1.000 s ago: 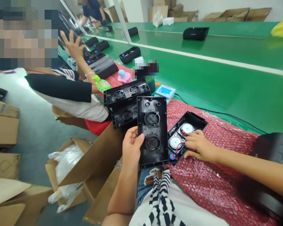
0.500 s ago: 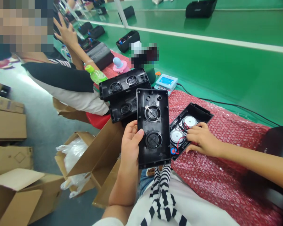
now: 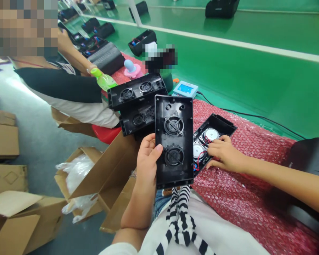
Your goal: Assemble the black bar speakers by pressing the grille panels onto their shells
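My left hand (image 3: 148,159) grips the left edge of a black plastic speaker housing (image 3: 174,140), thumb on its inner face. The housing is upright, its hollow side towards me, with two round grilles and two small holes. To its right, on red bubble wrap (image 3: 247,156), lies a second speaker housing (image 3: 223,124) fitted with two silver-backed speakers (image 3: 211,134) and red wires. My right hand (image 3: 224,154) rests over the near edge of that housing, fingers curled around it. The held housing hides its left end.
More black housings (image 3: 135,92) are stacked at left, beside a green-capped bottle (image 3: 105,80). A light blue device (image 3: 186,89) with a cable sits behind. Open cardboard boxes (image 3: 117,184) stand on the floor. A co-worker's arm (image 3: 76,53) is at upper left. A black case (image 3: 311,157) lies at right.
The view has shifted slightly, and the co-worker's raised hand has come down. My left hand still holds the housing; my right hand stays at the fitted one.
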The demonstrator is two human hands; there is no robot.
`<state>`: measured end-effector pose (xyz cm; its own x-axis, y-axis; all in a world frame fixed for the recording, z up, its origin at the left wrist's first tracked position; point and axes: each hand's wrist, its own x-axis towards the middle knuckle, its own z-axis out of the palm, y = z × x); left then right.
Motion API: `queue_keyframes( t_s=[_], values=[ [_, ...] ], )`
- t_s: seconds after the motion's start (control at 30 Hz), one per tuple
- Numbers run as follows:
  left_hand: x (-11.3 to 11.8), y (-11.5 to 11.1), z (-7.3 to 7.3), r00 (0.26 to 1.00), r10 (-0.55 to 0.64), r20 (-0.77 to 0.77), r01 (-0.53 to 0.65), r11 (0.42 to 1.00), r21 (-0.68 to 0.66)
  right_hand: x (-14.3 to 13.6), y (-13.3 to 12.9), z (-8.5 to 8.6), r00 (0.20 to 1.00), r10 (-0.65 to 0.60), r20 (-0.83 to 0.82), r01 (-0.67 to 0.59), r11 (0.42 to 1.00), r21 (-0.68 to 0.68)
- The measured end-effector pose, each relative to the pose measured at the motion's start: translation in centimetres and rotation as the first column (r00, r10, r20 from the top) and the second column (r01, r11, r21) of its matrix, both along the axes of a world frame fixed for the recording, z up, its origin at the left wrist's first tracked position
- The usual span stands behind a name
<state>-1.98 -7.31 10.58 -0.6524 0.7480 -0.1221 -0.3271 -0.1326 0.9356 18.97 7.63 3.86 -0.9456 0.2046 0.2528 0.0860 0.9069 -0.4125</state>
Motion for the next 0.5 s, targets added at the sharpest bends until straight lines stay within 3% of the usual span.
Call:
queue_keyframes(
  t_s=[0.17, 0.33, 0.4, 0.43, 0.47, 0.5],
  values=[
    [-0.2, 0.2, 0.3, 0.983, -0.130, 0.129, 0.138, 0.989, -0.049, 0.2, 0.4, 2.4, 0.990, 0.044, 0.134, -0.033, 0.996, -0.079],
    [-0.3, 1.1, 0.0, 0.957, -0.204, 0.206, 0.229, 0.968, -0.104, 0.1, -0.1, 6.8, 0.990, -0.074, -0.122, 0.084, 0.993, 0.082],
    [0.1, 1.3, -0.7, 0.961, -0.209, 0.183, 0.228, 0.970, -0.086, -0.1, -0.4, 7.6, 0.986, -0.113, -0.127, 0.096, 0.986, -0.133],
    [0.5, 1.4, -1.1, 0.963, -0.214, 0.164, 0.227, 0.972, -0.068, -0.3, -0.6, 7.8, 0.990, -0.102, -0.095, 0.064, 0.938, -0.342],
    [1.0, 1.4, -1.5, 0.965, -0.225, 0.136, 0.233, 0.971, -0.046, -0.5, -0.7, 7.8, 0.995, -0.071, -0.067, 0.020, 0.823, -0.568],
    [1.5, 1.4, -1.8, 0.963, -0.252, 0.092, 0.255, 0.966, -0.029, -0.8, -0.7, 7.6, 0.998, -0.029, -0.052, -0.020, 0.650, -0.759]
  ],
)
